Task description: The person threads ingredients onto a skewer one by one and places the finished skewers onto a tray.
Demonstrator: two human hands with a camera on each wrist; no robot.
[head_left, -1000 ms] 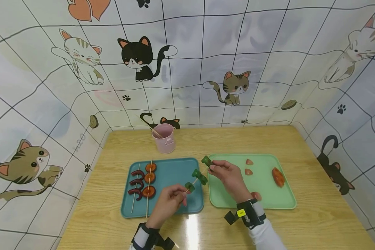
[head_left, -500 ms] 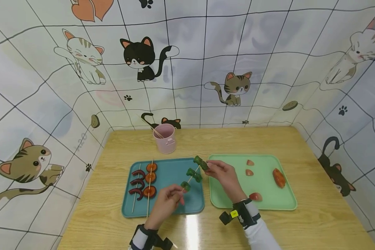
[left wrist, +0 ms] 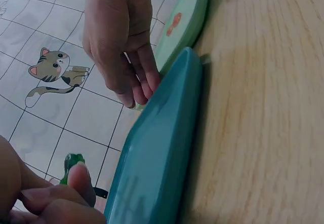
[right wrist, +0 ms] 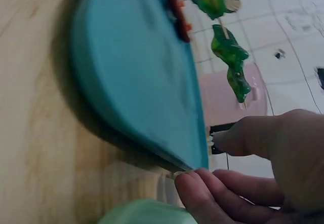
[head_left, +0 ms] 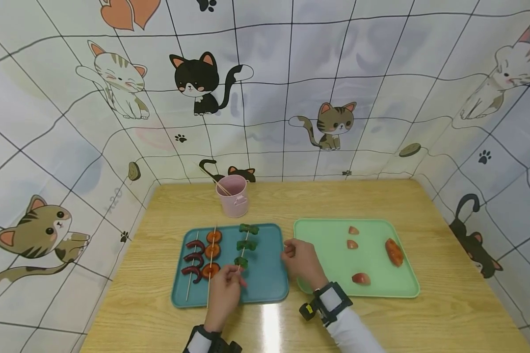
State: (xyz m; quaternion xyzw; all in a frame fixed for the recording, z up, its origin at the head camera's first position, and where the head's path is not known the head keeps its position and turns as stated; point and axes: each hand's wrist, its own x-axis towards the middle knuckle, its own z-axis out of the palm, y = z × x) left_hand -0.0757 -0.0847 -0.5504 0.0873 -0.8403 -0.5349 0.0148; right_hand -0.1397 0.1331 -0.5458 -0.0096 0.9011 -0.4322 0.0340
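My left hand (head_left: 224, 292) pinched the green skewer (head_left: 244, 245) over the blue tray (head_left: 265, 289); my right hand (head_left: 301, 260) hung empty, loosely curled. A tilt could slide pieces off.

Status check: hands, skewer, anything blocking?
Left hand pinches green skewer over blue tray. Right hand holds nothing, at tray edge. Nothing blocking.

My left hand (head_left: 224, 292) reaches forward from the near edge of the table, wrist strapped, thumb and fingers (left wrist: 81, 181) curled tight together in a pinching grip. My right hand (head_left: 301, 259) lies further toward the table's middle, palm down, its fingers (right wrist: 202, 193) loosely bent and holding nothing. The right forearm slants back to the near edge in a white sleeve with a wrist strap.
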